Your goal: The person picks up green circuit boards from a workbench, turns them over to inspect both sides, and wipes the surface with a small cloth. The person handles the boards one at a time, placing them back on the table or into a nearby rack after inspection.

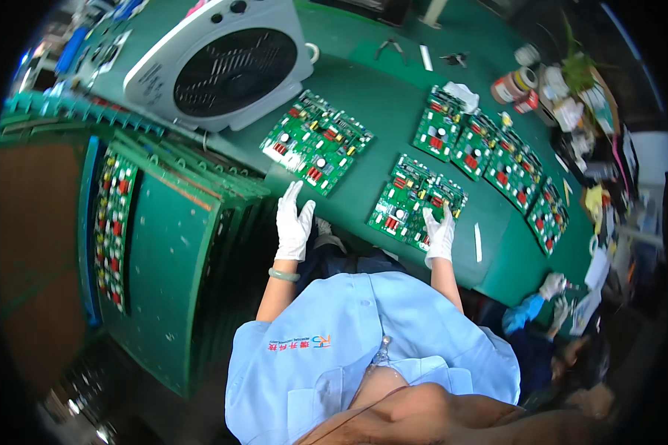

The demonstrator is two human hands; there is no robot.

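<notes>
The left hand [295, 226] is hovering, fingers spread, just below a green circuit board [319, 141] at upper centre. The right hand [440, 233] (white-gloved too) is reaching, fingers parted, over a second board [410, 199] right of centre.

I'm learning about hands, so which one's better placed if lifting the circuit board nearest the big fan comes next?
Probably the left: that gloved left hand is beside that circuit board, while the right hand is over another board.
</notes>
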